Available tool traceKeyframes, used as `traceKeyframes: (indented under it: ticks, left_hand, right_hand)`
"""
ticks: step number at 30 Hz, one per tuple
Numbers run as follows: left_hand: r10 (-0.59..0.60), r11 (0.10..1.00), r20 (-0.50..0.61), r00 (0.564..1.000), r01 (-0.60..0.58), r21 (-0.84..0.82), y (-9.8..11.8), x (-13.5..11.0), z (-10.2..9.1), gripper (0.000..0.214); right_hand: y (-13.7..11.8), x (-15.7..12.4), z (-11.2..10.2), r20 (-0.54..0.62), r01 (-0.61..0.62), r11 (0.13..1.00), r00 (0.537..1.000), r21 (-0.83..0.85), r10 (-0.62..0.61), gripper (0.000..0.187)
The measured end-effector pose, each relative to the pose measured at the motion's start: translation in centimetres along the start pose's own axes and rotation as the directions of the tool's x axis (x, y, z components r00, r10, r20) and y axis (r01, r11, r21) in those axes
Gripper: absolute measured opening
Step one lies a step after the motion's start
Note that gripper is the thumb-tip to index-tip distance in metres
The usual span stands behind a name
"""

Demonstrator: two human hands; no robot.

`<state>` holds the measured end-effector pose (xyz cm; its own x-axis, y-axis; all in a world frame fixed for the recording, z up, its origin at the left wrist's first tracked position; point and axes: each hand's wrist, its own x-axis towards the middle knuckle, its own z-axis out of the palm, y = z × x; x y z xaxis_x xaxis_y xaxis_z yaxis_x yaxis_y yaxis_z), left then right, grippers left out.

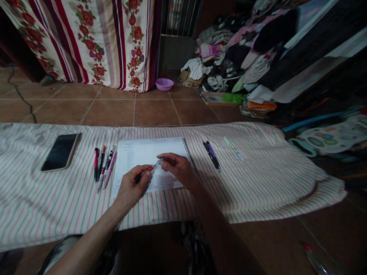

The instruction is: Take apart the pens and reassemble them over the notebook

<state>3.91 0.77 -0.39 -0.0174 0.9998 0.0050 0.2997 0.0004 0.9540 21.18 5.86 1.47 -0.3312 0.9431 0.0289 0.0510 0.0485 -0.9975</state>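
Over an open spiral notebook [160, 147], my left hand [130, 185] is closed around a pen [150, 168] with a dark barrel and a red section. My right hand [180, 170] pinches a clear, greyish piece [158, 162] at the pen's far end. Whether that piece is joined to the pen or apart from it, I cannot tell. Left of the notebook lies a group of several pens [104, 168], with a pink one nearest the page. To its right, a black pen and a purple pen [211, 152] lie side by side, near a pale green pen [233, 148].
A phone [60, 152] lies at the left on the striped cloth [258, 172] covering the table. Beyond it are a floral curtain [97, 46], a purple basin [164, 84] and a heap of clothes [229, 53]. A bottle [315, 259] lies on the floor at lower right.
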Motion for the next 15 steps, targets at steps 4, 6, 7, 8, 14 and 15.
traceKeyframes:
  ticks: [4, 6, 7, 8, 14, 15]
  left_hand:
    - [-0.012, 1.0, -0.004, 1.0, 0.012, -0.002, 0.16, 0.02, 0.06, 0.032]
    - [-0.004, 1.0, -0.008, 1.0, 0.004, 0.012, 0.3, 0.02, 0.04, 0.031]
    - [0.001, 1.0, -0.012, 1.0, -0.001, 0.019, 0.35, 0.02, 0.03, 0.031]
    - [0.006, 1.0, -0.015, 1.0, -0.006, 0.025, 0.38, 0.02, 0.02, 0.03]
    - [0.027, 0.999, -0.021, 0.999, -0.026, 0.029, 0.28, 0.03, 0.01, 0.03]
    - [0.026, 0.999, -0.019, 0.999, -0.025, 0.032, 0.26, 0.03, 0.02, 0.03]
  right_hand:
    - [0.02, -0.04, 0.1, 0.007, 0.008, 1.0, 1.0, -0.018, -0.008, 0.025]
    - [-0.04, -0.06, 0.17, 0.006, 0.001, 1.0, 1.0, -0.023, -0.001, 0.025]
    - [-0.07, -0.08, 0.2, 0.006, -0.003, 1.0, 1.0, -0.026, 0.003, 0.025]
    - [-0.11, -0.09, 0.24, 0.007, -0.007, 1.0, 1.0, -0.029, 0.007, 0.025]
    - [-0.19, -0.11, 0.45, 0.021, -0.017, 0.999, 1.0, -0.044, 0.018, 0.024]
    - [-0.17, -0.1, 0.48, 0.025, -0.016, 0.999, 1.0, -0.05, 0.017, 0.023]
